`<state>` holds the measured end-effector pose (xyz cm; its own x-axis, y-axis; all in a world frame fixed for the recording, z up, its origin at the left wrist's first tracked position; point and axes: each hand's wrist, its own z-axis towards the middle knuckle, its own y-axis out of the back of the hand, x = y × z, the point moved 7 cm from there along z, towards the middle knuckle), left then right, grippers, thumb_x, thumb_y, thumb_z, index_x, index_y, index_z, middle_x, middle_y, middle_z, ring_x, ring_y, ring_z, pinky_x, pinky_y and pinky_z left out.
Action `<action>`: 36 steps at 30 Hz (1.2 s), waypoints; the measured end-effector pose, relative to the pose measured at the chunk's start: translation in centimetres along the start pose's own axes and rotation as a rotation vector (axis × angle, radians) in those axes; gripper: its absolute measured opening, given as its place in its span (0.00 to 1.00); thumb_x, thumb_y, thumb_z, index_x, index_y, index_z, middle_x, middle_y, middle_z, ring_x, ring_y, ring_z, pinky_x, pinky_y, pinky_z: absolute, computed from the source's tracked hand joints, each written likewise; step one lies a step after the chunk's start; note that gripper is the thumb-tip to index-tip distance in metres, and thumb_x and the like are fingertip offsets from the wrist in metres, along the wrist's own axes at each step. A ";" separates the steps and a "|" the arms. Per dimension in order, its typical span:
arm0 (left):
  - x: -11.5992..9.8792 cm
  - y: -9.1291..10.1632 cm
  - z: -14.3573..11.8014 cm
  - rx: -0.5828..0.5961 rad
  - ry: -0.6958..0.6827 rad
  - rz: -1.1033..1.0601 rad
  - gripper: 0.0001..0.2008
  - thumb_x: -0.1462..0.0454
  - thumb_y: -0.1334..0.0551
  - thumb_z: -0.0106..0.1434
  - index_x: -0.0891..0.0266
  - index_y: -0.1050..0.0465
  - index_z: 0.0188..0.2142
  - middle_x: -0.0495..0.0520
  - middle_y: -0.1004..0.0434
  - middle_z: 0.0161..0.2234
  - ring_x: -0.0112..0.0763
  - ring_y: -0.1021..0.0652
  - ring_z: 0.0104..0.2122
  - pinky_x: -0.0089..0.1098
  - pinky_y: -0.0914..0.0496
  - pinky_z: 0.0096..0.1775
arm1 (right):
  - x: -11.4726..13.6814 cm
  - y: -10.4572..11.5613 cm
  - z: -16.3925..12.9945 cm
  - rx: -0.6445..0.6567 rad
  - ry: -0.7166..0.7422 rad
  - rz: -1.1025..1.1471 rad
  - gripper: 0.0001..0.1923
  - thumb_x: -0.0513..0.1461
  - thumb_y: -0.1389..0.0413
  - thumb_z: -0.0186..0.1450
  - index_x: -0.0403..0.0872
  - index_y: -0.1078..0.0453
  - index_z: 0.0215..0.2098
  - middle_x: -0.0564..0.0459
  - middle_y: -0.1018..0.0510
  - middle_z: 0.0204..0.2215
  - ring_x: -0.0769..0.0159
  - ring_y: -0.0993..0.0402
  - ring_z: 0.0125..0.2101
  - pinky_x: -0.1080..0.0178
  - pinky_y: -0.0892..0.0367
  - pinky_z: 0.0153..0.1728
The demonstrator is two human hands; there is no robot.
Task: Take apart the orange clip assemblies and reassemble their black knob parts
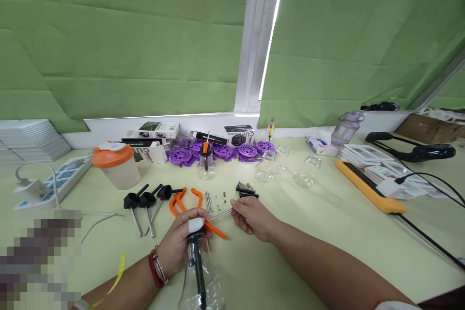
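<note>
My left hand [178, 238], with a white cover on one finger, is closed round the neck of a clear bottle [214, 281] with a black tube inside. An orange lever [217, 230] sticks out to the right from the bottle's top. Between the fingertips of my right hand [252, 217] is a thin metal rod [222, 214], whose far end points at the lever and bottle top. Just beyond lie metal pins [208, 201], small brass bits [224, 197], springs [247, 186] and black parts [249, 195]. Loose orange levers [178, 201] rest near my left hand.
Black heads with metal tubes [147, 198] lie at left, near an orange-lidded cup [118, 169]. Behind stand an assembled bottle [206, 167], purple cup holders [181, 156] and boxes [240, 134]. Empty clear bottles [305, 177] and an orange power strip [366, 186] are at right.
</note>
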<state>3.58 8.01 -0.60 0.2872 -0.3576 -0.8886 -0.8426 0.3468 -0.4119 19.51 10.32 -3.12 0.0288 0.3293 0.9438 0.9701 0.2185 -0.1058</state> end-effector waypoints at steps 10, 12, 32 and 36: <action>-0.4 0.3 0.0 -0.013 0.002 -0.017 0.08 0.61 0.39 0.52 0.63 0.33 0.31 0.53 0.25 0.20 0.30 0.28 0.15 0.26 0.37 0.19 | 0.6 0.0 0.4 0.033 0.051 -0.012 0.19 0.51 0.41 0.53 0.44 0.37 0.25 0.61 0.34 0.14 0.80 0.45 0.11 0.73 0.52 0.11; -0.4 0.2 0.0 -0.006 -0.005 -0.016 0.08 0.61 0.39 0.53 0.63 0.33 0.31 0.52 0.25 0.20 0.29 0.27 0.15 0.26 0.37 0.19 | 0.9 -0.1 0.3 0.052 0.080 0.007 0.19 0.51 0.40 0.52 0.44 0.37 0.25 0.60 0.33 0.15 0.79 0.43 0.12 0.73 0.50 0.11; -0.8 0.4 0.1 0.009 -0.017 0.001 0.09 0.61 0.39 0.53 0.63 0.32 0.32 0.53 0.25 0.20 0.31 0.27 0.16 0.28 0.37 0.19 | 0.5 -0.1 0.1 0.070 0.058 -0.049 0.21 0.54 0.45 0.56 0.43 0.36 0.26 0.58 0.31 0.18 0.79 0.45 0.12 0.72 0.53 0.12; -0.9 0.3 0.0 0.022 -0.024 -0.021 0.10 0.59 0.39 0.53 0.63 0.32 0.31 0.52 0.26 0.19 0.31 0.27 0.16 0.28 0.37 0.19 | 1.5 0.4 0.0 0.041 0.199 -0.085 0.16 0.47 0.41 0.54 0.45 0.35 0.32 0.59 0.32 0.21 0.78 0.44 0.15 0.71 0.48 0.15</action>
<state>3.05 8.47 0.07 0.3159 -0.3438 -0.8843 -0.8262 0.3586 -0.4345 19.89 10.90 -1.77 -0.0016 0.1213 0.9926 0.9605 0.2763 -0.0323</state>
